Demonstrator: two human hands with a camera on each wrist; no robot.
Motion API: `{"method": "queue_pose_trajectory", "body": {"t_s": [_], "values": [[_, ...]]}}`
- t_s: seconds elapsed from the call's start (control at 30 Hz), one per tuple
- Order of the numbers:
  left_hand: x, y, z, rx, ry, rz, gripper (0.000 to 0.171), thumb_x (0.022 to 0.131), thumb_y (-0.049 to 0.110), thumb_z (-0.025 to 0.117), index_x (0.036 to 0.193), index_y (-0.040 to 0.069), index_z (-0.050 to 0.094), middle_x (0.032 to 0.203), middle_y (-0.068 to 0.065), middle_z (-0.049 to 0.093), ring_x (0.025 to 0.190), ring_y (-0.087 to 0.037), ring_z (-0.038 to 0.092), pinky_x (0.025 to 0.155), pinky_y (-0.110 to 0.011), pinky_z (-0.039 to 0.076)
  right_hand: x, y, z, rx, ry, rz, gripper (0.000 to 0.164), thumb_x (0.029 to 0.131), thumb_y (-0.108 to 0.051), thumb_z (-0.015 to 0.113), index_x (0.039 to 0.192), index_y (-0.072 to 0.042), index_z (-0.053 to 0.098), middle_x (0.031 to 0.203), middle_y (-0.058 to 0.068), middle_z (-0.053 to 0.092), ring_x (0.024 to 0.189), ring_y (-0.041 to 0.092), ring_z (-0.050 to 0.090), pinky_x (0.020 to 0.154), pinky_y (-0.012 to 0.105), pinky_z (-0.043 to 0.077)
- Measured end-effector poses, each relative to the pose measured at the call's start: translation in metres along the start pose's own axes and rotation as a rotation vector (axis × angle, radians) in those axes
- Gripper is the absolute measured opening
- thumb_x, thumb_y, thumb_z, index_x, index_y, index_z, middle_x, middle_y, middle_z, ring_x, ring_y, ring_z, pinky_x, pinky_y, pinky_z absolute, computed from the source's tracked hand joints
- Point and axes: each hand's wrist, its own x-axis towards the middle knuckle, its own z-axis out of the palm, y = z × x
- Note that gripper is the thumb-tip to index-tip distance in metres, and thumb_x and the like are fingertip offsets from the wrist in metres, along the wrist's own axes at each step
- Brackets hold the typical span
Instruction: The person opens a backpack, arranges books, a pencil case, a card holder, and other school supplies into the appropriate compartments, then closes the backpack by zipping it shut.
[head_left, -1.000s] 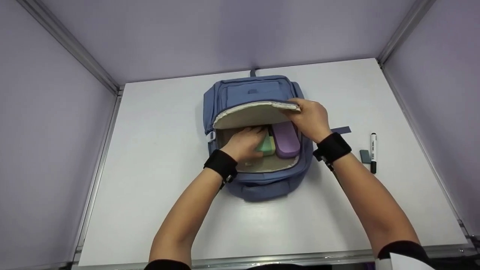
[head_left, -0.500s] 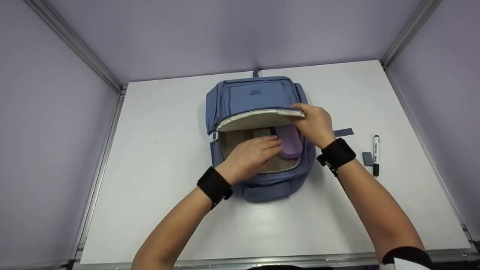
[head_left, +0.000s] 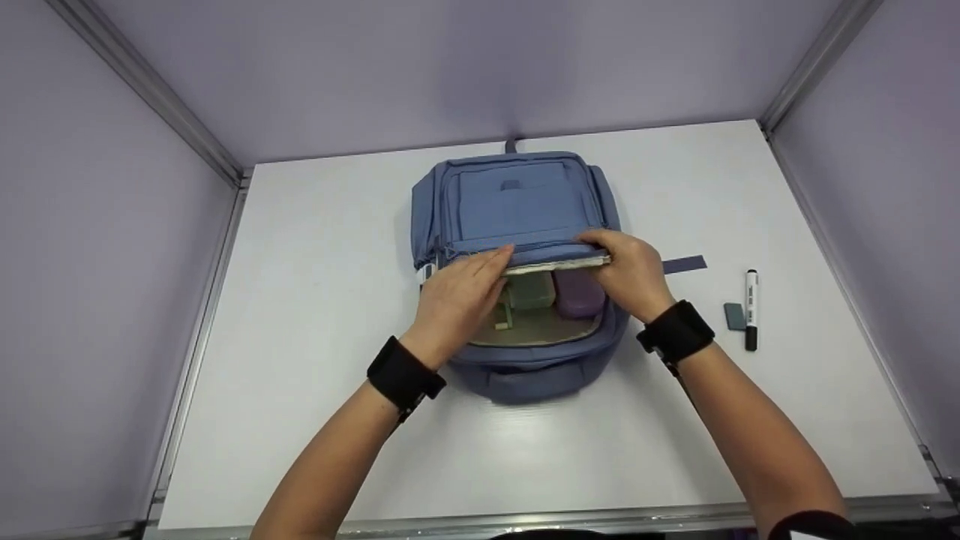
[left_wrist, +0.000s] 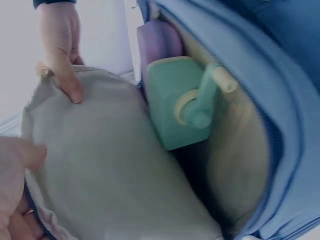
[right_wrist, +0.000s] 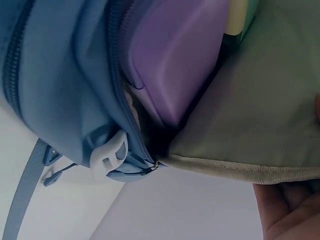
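A blue backpack point(head_left: 517, 202) lies on the table with its main compartment unzipped. My right hand point(head_left: 634, 274) pinches the right part of the flap's edge, its thumb on the grey lining point(left_wrist: 110, 150). At the left part of the same edge, my left hand point(head_left: 457, 304) holds the flap between thumb and fingers. Inside the compartment sit a green crank pencil sharpener point(left_wrist: 175, 105) and, beside it, a purple case point(right_wrist: 175, 55). The sharpener's crank handle point(left_wrist: 225, 79) faces the bag's opening. The flap hides the deeper part of both things.
To the right of the bag, a black-capped white marker point(head_left: 751, 311) lies against a small dark grey-green block point(head_left: 734, 316). A strap point(head_left: 684, 265) sticks out from the bag's right side. Pale panels point(head_left: 112, 262) enclose the table point(head_left: 315, 337) at the back and sides.
My left hand has come away from the sharpener inside the bag and moved left onto the flap's edge. The flap has come down toward me, my right hand still holding it.
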Motion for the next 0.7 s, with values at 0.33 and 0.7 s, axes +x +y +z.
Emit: {"method": "queue_pose_trajectory", "body": {"t_s": [0.33, 0.7], "values": [[-0.022, 0.008, 0.010, -0.026, 0.040, 0.082, 0.027, 0.094, 0.006, 0.073, 0.120, 0.013, 0.076, 0.119, -0.002, 0.074, 0.104, -0.017, 0.072, 0.083, -0.032, 0.059, -0.029, 0.015, 0.000, 0.006, -0.062, -0.157, 0.059, 0.074, 0.020, 0.067, 0.125, -0.009, 0.073, 0.128, 0.008, 0.068, 0.126, 0.028, 0.058, 0.108, 0.042, 0.043], [-0.047, 0.011, 0.028, -0.030, 0.025, 0.200, 0.025, 0.097, 0.008, 0.069, 0.120, 0.014, 0.077, 0.124, -0.009, 0.072, 0.109, -0.024, 0.070, 0.087, -0.037, 0.058, -0.061, 0.036, -0.006, 0.020, -0.142, -0.153, 0.045, 0.074, 0.011, 0.072, 0.114, -0.005, 0.062, 0.134, 0.010, 0.055, 0.131, 0.025, 0.049, 0.106, 0.040, 0.041]]}}
